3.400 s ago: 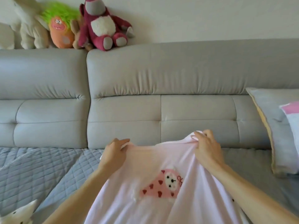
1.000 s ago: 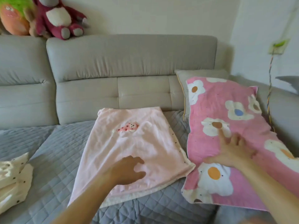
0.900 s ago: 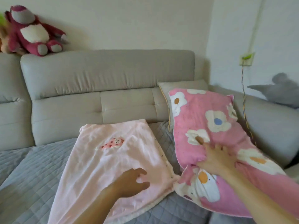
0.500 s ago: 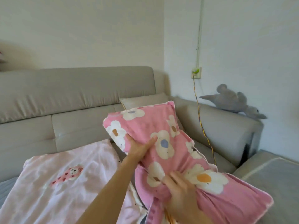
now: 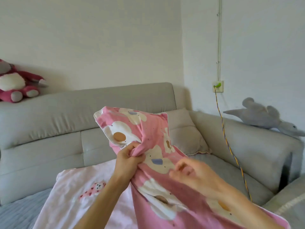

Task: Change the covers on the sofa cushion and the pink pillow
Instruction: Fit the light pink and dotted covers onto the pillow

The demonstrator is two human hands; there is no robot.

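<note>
The left hand [image 5: 129,160] is bunched into a fist around a fold of the pink pillow [image 5: 148,146]'s flowered cover, at about the middle of the view. The right hand [image 5: 193,172], at four o'clock from it, is blurred; its fingers look loosely curled just over the fabric, and whether they pinch anything I cannot tell. The pillow stands lifted off the sofa [image 5: 66,116], its top corner pointing toward eleven o'clock, its lower end running off the view at five o'clock.

The risk, as I judge it, is that one fist on loose cloth drags cover and filling together, so the cover bunches rather than slides off; a blind tug could also strain the seam or opening, which is not visible here.

At seven o'clock the pale pink cover [image 5: 79,195] with a small animal motif lies flat on the quilted seat. A grey cushion [image 5: 184,134] leans in the corner at two o'clock. A red plush toy [image 5: 16,85] sits on the backrest at nine o'clock, a grey plush [image 5: 264,116] on the armrest at three, and a cable [image 5: 231,146] hangs from a wall socket [image 5: 218,86].
</note>
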